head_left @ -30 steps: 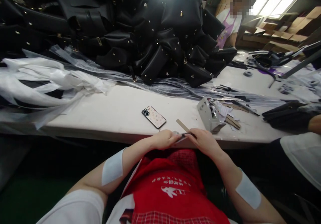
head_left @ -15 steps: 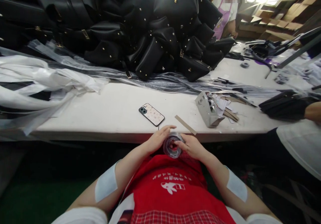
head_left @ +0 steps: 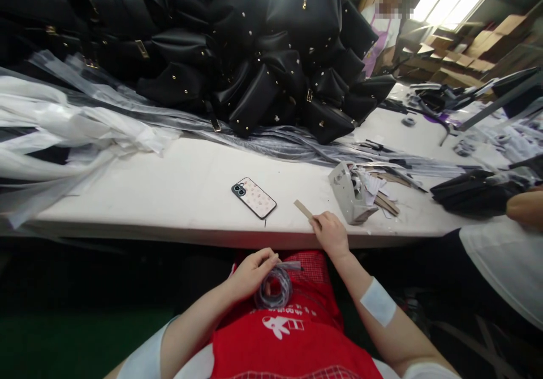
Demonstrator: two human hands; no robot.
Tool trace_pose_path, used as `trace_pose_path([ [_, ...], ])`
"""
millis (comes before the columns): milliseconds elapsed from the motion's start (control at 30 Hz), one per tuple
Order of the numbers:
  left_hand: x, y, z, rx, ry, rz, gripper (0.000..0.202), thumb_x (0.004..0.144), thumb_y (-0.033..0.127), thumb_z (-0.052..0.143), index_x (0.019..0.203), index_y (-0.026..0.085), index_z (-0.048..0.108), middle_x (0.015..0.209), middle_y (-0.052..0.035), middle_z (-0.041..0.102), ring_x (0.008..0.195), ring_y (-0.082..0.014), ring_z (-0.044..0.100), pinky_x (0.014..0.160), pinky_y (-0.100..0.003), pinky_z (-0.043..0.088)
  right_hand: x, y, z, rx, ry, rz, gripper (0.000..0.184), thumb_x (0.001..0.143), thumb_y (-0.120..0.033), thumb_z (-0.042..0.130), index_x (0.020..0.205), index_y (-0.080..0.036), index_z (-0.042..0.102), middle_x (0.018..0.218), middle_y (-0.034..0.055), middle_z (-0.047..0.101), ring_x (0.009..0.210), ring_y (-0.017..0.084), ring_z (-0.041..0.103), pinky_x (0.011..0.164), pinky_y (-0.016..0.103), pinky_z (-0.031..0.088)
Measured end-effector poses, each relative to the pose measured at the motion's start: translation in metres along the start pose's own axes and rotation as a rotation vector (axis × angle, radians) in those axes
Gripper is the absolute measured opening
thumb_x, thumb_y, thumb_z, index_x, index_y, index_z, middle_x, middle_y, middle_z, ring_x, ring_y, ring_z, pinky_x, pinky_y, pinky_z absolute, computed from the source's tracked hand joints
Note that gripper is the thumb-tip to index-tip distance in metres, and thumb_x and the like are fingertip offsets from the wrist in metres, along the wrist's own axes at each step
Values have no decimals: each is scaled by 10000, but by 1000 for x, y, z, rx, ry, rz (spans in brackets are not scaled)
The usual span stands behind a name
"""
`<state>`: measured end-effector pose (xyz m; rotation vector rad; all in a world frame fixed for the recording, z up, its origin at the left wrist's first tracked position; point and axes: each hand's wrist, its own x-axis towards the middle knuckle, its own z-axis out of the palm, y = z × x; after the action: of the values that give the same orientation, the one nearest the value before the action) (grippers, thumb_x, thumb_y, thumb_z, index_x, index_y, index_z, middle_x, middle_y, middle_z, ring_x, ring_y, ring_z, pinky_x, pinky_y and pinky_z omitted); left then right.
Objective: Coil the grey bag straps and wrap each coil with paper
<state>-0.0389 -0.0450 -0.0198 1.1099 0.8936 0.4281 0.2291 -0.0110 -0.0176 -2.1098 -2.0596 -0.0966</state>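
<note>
My left hand (head_left: 257, 271) is closed on a rolled-up strap wrapped in clear plastic (head_left: 287, 291), held over the red apron (head_left: 254, 345). A short loose end of the roll sticks out to the right. At the table's front edge, the fingers of my right hand (head_left: 331, 233) pinch the near end of a flat tan cardboard strip (head_left: 302, 208). Its far end lies on the white tabletop. A phone in a patterned case (head_left: 255, 198) lies face down, left of the strip.
Black leather bags (head_left: 254, 45) are heaped along the back, with plastic-wrapped straps (head_left: 271, 141) before them. White wrapping material (head_left: 76, 124) lies left. A grey box (head_left: 350, 192) with paper scraps stands right. One person's arm (head_left: 526, 206) is at the right; another person (head_left: 379, 39) stands behind.
My right hand has left the roll and taken hold of the cardboard strip on the table. My left hand has drawn the roll down and slightly left, toward my body.
</note>
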Motion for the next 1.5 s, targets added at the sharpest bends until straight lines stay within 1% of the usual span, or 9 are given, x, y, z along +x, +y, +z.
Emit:
trace_pose_path([
  [433,5,2,2,-3,23,27,457,817,642,524,790,188,483,601,42,574,381,-91,506,353,-184,306,9,-4,-10,-231,38,-34,291,964,-223,445,787,-162,667,811,113,649,795,232,586,702,327,386],
  [700,5,5,3,16,23,29,450,830,637,508,797,189,488,610,35,589,391,-96,511,365,-186,323,-1,-5,4,122,11,47,260,918,-366,550,789,-217,719,817,40,679,782,182,628,686,278,420],
  [800,5,7,4,31,15,29,449,836,635,501,799,188,495,601,37,583,399,-98,513,373,-187,324,1,1,4,140,-29,69,294,932,-383,518,797,-220,722,825,31,687,760,166,640,665,261,437],
  [1133,-2,16,-2,46,-67,36,453,856,619,481,894,172,539,671,17,602,481,-114,555,434,-209,399,8,-15,-4,-90,-33,35,172,922,-178,490,847,-162,644,848,113,647,788,220,603,657,298,386],
  [1267,-7,13,-7,-36,-64,25,472,841,623,508,933,162,558,723,-4,622,552,-125,588,501,-226,459,18,2,-18,-126,-3,131,236,958,-171,391,949,-131,623,931,148,627,764,221,593,609,303,359],
  [1333,-7,8,-8,-88,-52,-5,488,823,634,527,936,160,552,730,-12,631,558,-131,595,497,-226,454,20,10,-33,-109,153,243,287,978,-221,344,996,-114,609,962,166,624,774,234,589,605,310,357],
  [1400,-6,5,-9,-128,-31,-38,498,805,641,546,934,160,551,745,-17,638,564,-136,600,503,-230,451,16,8,-54,20,301,263,301,975,-285,358,944,-132,616,894,137,638,764,233,583,619,309,365],
  [1433,-5,4,-10,-136,-21,-42,500,797,642,555,926,158,557,751,-18,638,576,-135,599,520,-236,457,11,3,-67,135,296,209,295,964,-322,392,881,-152,619,825,105,641,738,222,578,624,301,371],
  [1500,-3,5,-11,-116,-5,-6,502,777,640,581,881,149,577,773,-19,636,635,-132,594,594,-246,472,-4,-16,-90,398,74,7,295,918,-402,493,750,-186,604,690,38,620,659,184,562,610,272,378],
])
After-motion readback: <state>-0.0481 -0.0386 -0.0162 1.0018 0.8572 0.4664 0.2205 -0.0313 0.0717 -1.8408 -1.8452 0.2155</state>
